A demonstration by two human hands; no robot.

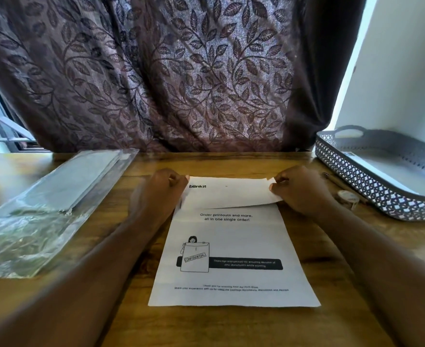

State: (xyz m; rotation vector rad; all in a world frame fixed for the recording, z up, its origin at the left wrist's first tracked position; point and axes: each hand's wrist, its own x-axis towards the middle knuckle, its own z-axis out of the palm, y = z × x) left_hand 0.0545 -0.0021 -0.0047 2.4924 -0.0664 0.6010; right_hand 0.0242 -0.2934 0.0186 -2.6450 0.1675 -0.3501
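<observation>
Since both hands are up at the far end of the sheet (231, 246), I'd guess this is a letter fold in progress. The left hand (156, 194) pinches the far-left corner and the right hand (301, 189) pinches the far-right one, fingers curled round the paper's edge. Holding both corners at once makes sense, since it keeps the top strip (229, 194) square so it doesn't skew against the long sides. That strip, the bit with the logo, sits raised along a line across the page, while the rest lies flat on the table (344, 284). The page is roughly mid-table, with its bottom edge towards the near edge. I can't tell if the strip is being brought over or pressed back down.

A clear plastic packet (43, 209) lies slanted along the left edge, running up to the far-left corner. Something flat and pale is stacked inside, maybe envelopes, but it's too blurry to call.

Over at the far-right corner is a grey lattice basket (356, 181) with a white flat item (386, 171) lying in it, likely paper. A pen (331, 179) and a small tape roll (347, 196) sit just beside the basket's wall, handy to the right hand. Behind the far edge hangs a leafy curtain (168, 71).
</observation>
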